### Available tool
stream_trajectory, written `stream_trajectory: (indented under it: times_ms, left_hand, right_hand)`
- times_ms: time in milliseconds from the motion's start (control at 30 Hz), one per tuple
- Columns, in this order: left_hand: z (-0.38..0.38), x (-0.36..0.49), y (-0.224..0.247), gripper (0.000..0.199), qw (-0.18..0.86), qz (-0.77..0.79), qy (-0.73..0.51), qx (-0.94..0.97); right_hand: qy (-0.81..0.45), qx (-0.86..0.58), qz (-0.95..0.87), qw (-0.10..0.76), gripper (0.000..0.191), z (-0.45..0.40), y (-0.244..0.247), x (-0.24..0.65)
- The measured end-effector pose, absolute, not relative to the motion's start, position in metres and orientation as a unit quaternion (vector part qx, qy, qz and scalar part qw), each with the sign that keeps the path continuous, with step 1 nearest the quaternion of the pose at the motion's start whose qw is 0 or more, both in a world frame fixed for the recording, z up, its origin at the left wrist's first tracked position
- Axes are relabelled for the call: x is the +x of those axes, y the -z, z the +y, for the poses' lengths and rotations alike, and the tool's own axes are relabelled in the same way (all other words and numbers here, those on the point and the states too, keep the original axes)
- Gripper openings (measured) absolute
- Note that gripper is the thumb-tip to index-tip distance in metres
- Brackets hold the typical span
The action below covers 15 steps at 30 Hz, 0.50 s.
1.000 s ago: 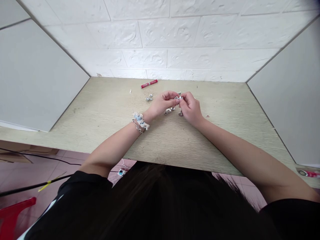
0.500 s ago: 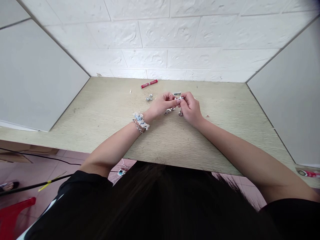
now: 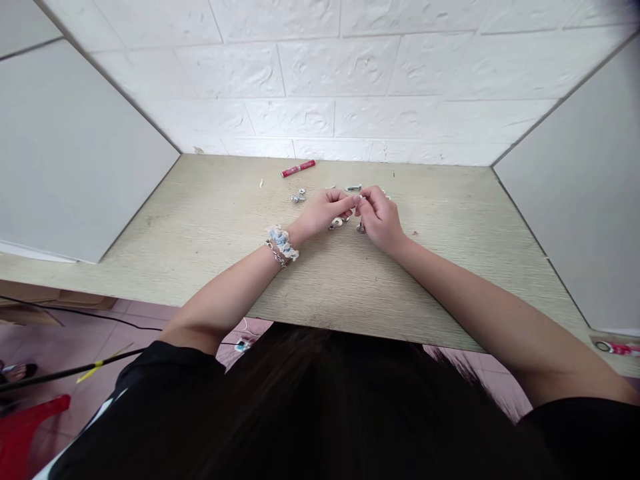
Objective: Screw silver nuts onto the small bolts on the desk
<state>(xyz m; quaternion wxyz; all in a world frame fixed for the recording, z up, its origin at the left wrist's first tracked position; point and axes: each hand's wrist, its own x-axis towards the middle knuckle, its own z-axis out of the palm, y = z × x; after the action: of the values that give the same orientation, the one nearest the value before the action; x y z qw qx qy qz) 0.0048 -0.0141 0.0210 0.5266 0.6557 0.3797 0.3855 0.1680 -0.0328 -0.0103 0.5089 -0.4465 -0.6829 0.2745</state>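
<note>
My left hand (image 3: 327,208) and my right hand (image 3: 380,217) meet over the table, fingertips pinched together. Between them is a small silver bolt (image 3: 363,197), mostly covered by the fingers; whether a nut is on it I cannot tell. Just beyond the fingertips lies another bolt (image 3: 353,188). Beneath my left hand rests a washer (image 3: 339,222) with other small metal pieces. A further metal piece (image 3: 361,228), partly hidden, sits below my right hand. Left of my left hand is a small group of metal hardware (image 3: 297,199), apparently a bolt and a nut or washer.
A red marker-like tube (image 3: 298,169) lies near the white brick-patterned wall (image 3: 310,67). Grey panels (image 3: 75,153) border the pale wooden table (image 3: 210,220) on both sides. A red-and-white cylinder (image 3: 617,348) is at far right, and a red stool (image 3: 35,420) stands on the floor at lower left.
The fingertips have closed in over the bolt, so less of it shows than before. My left thumb has shifted slightly right; both arms stay nearly in place.
</note>
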Motion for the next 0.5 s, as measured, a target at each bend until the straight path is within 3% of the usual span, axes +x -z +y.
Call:
stream_trajectory:
  times_ms: [333, 500]
  left_hand:
    - [-0.0215, 0.0063, -0.0273, 0.046, 0.495, 0.398, -0.373, 0.676]
    - [-0.0212, 0.0082, -0.0270, 0.041, 0.537, 0.401, -0.380, 0.638]
  right_hand:
    - [-0.296, -0.444, -0.682, 0.500, 0.064, -0.0336, 0.0066, 0.1688]
    - [-0.296, -0.445, -0.675, 0.509, 0.065, -0.0323, 0.0084, 0.1695]
